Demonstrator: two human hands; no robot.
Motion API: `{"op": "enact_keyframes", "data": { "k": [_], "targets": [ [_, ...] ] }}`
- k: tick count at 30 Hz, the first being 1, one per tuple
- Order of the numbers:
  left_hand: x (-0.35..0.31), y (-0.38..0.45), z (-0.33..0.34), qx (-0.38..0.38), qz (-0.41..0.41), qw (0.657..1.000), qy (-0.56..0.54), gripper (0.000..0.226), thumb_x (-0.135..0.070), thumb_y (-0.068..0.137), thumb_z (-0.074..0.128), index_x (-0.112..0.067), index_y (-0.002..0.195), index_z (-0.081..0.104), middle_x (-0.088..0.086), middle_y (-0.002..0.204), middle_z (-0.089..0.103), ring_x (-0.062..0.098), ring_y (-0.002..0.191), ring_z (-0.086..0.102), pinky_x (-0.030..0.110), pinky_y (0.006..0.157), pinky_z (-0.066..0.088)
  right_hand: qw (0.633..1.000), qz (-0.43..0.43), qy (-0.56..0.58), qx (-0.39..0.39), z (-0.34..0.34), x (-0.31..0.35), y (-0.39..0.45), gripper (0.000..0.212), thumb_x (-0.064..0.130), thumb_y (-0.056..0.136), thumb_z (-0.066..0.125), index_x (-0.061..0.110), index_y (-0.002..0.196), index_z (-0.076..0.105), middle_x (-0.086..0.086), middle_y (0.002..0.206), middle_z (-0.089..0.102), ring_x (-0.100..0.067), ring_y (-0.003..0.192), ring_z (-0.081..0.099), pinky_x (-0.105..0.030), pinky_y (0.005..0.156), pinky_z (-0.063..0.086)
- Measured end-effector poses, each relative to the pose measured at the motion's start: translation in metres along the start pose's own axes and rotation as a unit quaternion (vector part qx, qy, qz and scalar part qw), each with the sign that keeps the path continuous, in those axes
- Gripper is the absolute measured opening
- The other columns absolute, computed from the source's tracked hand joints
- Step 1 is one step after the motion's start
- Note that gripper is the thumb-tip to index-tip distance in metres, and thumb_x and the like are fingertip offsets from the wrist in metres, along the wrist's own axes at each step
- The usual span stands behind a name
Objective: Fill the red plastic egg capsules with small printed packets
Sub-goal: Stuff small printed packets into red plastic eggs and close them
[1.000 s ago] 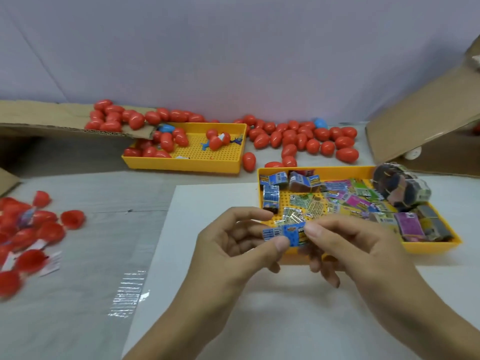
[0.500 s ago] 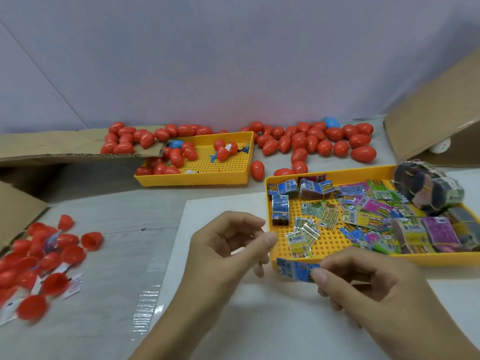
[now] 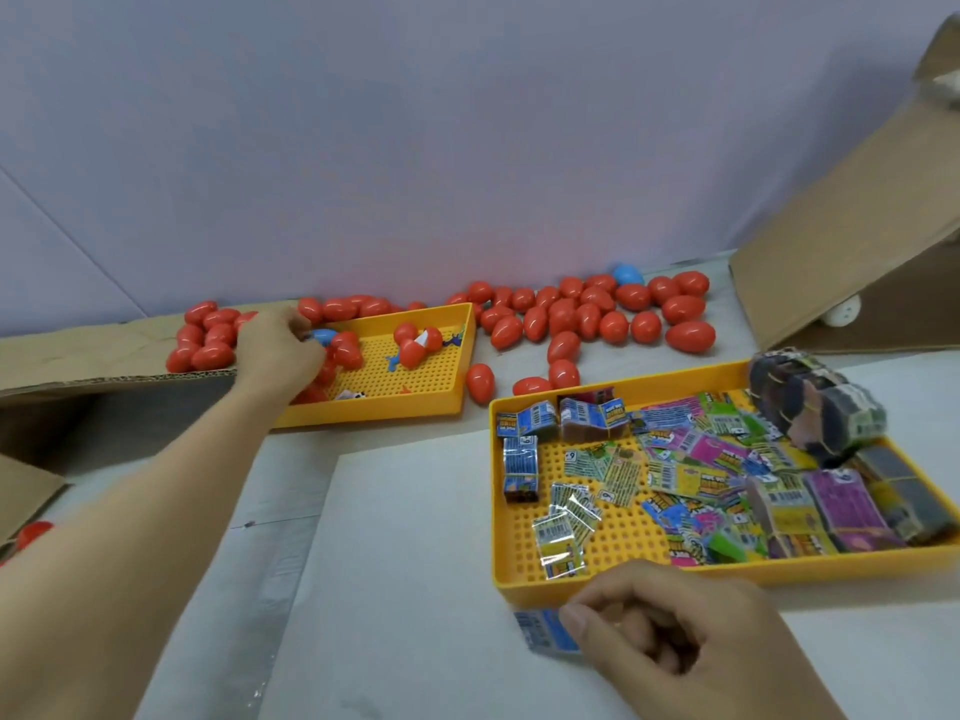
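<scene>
Risk sits mostly with the left hand (image 3: 280, 350), stretched out to the far yellow tray (image 3: 415, 402), fingers curled down among the red egg capsules (image 3: 345, 350) at its left end; whether it already has one cannot be told, since the knuckles hide the fingertips. Capsules there lie packed against a blue egg (image 3: 323, 335) and against a further pile on the cardboard flap (image 3: 78, 361), all smooth and rounded, so a loose pinch could squirt one sideways, nudge neighbours over the low tray wall, or bring up the blue one by mistake. Right hand (image 3: 675, 631) rests low on the white sheet (image 3: 405, 563), just in front of the near yellow tray (image 3: 524, 589), thumb and forefinger pinching one blue printed packet (image 3: 545, 628) by its edge, most of it sticking out to the left. Packet looks thin and glossy; held by so little, it may slip or crease while attention goes to the far reach. More packets (image 3: 566, 527) lie loose in the near tray, with banded bundles (image 3: 815, 402) at its far right corner. Loose closed eggs (image 3: 597, 314) crowd the table behind both trays; the left forearm crosses low over the table and could sweep tray or eggs on its return.
</scene>
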State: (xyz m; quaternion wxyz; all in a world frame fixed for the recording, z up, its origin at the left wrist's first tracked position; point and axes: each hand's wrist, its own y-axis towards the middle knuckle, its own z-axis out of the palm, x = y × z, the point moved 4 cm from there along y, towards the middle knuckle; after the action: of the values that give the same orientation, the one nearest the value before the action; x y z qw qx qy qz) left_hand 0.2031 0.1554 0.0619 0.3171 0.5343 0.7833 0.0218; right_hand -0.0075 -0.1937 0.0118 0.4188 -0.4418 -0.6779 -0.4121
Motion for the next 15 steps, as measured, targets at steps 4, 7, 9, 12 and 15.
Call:
{"op": "enact_keyframes", "data": {
  "k": [4,7,9,12,15],
  "targets": [
    [-0.003,0.012,0.017,0.101,0.023,0.988,0.113,0.026,-0.022,0.094,0.059,-0.006,0.11,0.072,0.019,0.099,0.07,0.032,0.088,0.064,0.036,0.068,0.049,0.998,0.033,0.057,0.006,0.001,0.0,0.002,0.013,0.042,0.065,0.081,0.032,0.069,0.074,-0.006,0.051,0.057,-0.003,0.042,0.043,-0.011,0.045,0.033],
    [-0.012,0.012,0.028,0.11,0.053,0.985,0.126,0.03,-0.028,0.096,0.053,-0.008,0.089,0.076,0.014,0.08,0.066,0.028,0.077,0.06,0.032,0.058,0.041,0.996,0.043,0.077,-0.012,0.0,-0.002,0.004,0.032,0.059,0.056,0.071,0.029,0.065,0.073,-0.003,0.048,0.055,-0.002,0.041,0.042,-0.012,0.045,0.033],
    [-0.018,0.012,0.034,0.104,0.076,0.977,0.169,0.041,-0.034,0.097,0.047,-0.008,0.081,0.074,0.016,0.079,0.064,0.033,0.084,0.06,0.039,0.07,0.047,0.995,0.054,0.082,-0.013,0.001,-0.003,0.005,0.035,0.061,0.054,0.07,0.027,0.063,0.073,-0.004,0.047,0.054,-0.003,0.042,0.041,-0.013,0.045,0.033],
    [-0.021,0.014,0.039,0.091,0.052,0.977,0.188,0.052,-0.047,0.1,0.04,-0.01,0.087,0.073,0.017,0.085,0.067,0.036,0.091,0.059,0.044,0.083,0.048,0.995,0.058,0.077,-0.012,0.001,-0.005,0.006,0.037,0.063,0.055,0.069,0.027,0.061,0.071,-0.002,0.046,0.051,-0.004,0.042,0.04,-0.014,0.045,0.031],
    [-0.025,0.015,0.043,0.08,0.038,0.977,0.194,0.047,-0.046,0.102,0.04,-0.012,0.1,0.073,0.018,0.092,0.067,0.039,0.099,0.059,0.043,0.076,0.049,0.995,0.064,0.079,-0.009,0.001,-0.006,0.007,0.039,0.063,0.057,0.068,0.024,0.06,0.07,0.001,0.045,0.048,-0.004,0.043,0.04,-0.014,0.047,0.03]
  ]
}}
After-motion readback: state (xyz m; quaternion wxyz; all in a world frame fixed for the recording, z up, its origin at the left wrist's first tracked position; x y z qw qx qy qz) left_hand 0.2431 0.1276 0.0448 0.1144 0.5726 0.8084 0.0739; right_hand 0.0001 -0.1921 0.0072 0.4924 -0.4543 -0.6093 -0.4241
